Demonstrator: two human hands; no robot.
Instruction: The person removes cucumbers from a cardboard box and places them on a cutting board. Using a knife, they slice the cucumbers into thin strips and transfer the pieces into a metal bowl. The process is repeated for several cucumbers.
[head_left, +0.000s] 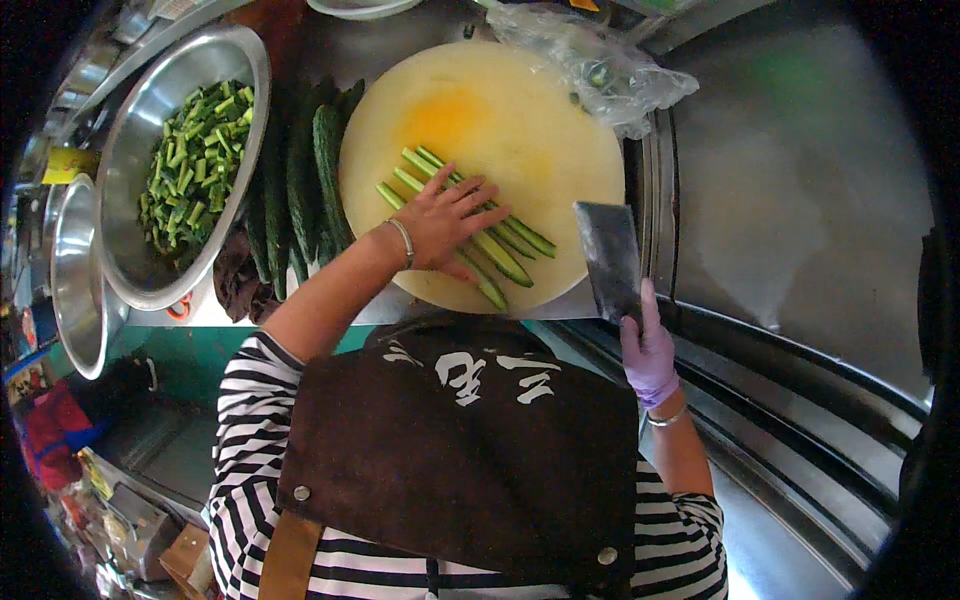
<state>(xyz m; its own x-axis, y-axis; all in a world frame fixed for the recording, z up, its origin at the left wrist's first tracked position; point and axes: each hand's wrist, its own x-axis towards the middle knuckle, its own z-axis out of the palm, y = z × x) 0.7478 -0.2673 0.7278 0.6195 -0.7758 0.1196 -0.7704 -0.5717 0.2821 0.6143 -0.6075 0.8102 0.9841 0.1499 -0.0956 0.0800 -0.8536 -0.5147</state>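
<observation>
My bare left hand (448, 217) lies flat with fingers spread across several long cucumber strips (512, 262) on the round cutting board (555, 150). The strips run diagonally, green skin along their edges, and the palm hides their middles. In my right hand (649, 352), covered by a thin purple glove, is a cleaver (609, 255). Its broad dark blade is over the board's right edge, apart from the strips, and the fingers hide most of the handle. Whole dark green cucumbers (300, 180) lie side by side left of the board.
A large steel bowl (259, 112) of chopped green vegetable pieces (199, 169) stands at left, with another metal bowl (71, 277) beyond it. A clear plastic bag (600, 75) overlaps the board's far right edge. Dark cloth (241, 277) lies below the cucumbers. A steel surface (795, 165) extends to the right.
</observation>
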